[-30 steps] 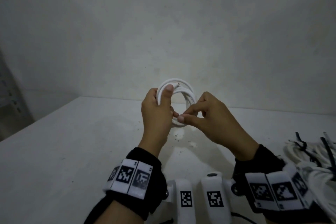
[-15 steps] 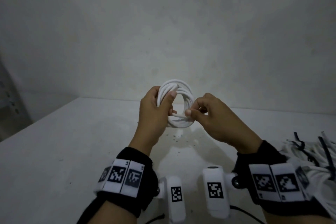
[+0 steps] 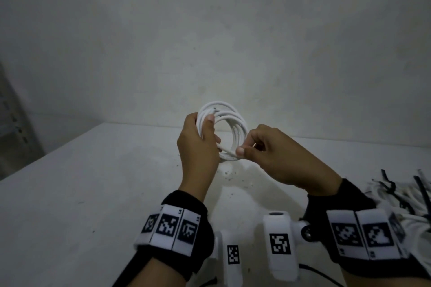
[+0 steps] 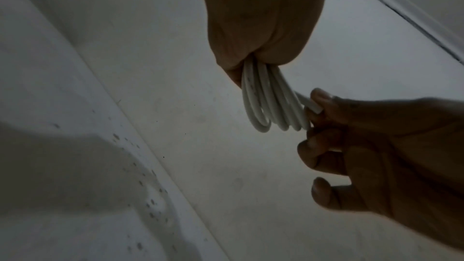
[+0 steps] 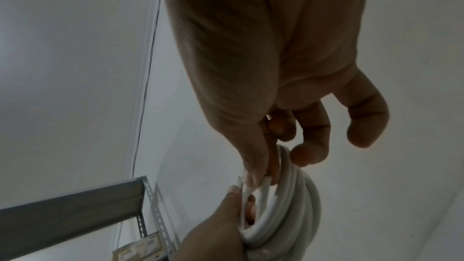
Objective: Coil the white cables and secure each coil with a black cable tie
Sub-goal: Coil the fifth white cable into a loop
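Note:
A white cable coil (image 3: 229, 127) of several loops is held upright above the white table (image 3: 81, 193). My left hand (image 3: 200, 144) grips its left side, thumb across the loops; the bundle (image 4: 271, 104) hangs out of that fist in the left wrist view. My right hand (image 3: 268, 154) pinches the loose cable end (image 3: 229, 152) at the coil's lower right between thumb and forefinger. The right wrist view shows the coil (image 5: 291, 211) and the pinched end (image 5: 242, 184) close up. No black tie is on this coil.
A pile of white cables with black ties (image 3: 405, 196) lies at the table's right edge. White camera mounts (image 3: 279, 247) sit below my wrists. A plain wall stands close behind, and a metal shelf rack (image 5: 148, 205) is to the left.
The coil has opened into a wider ring. My right hand has drawn the loose end along the coil's lower side, and both hands have shifted slightly.

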